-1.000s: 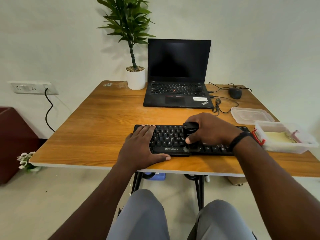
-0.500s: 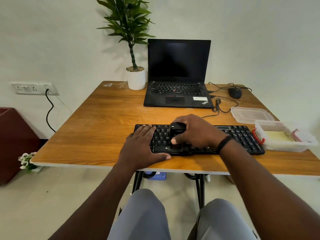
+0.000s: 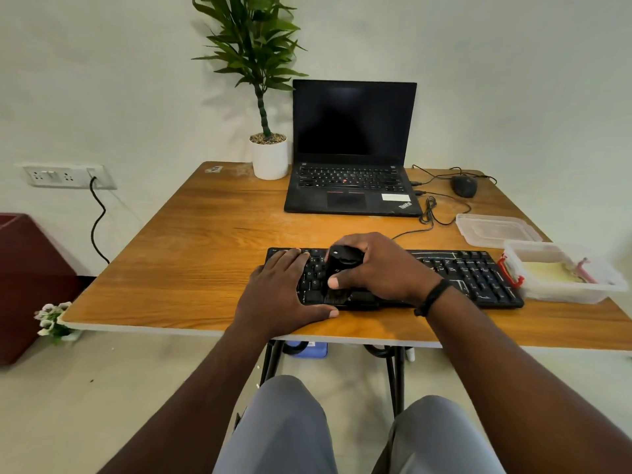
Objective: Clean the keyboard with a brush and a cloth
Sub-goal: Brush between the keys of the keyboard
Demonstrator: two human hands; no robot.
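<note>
The keyboard lay lengthwise across the desk; the right hand gripped the brush, bristles down, while the left hand rested flat.

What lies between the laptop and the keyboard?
Head view: mostly bare table between laptop and keyboard; a thin black cable crosses at right.

Wooden table; keyboard; laptop
</note>
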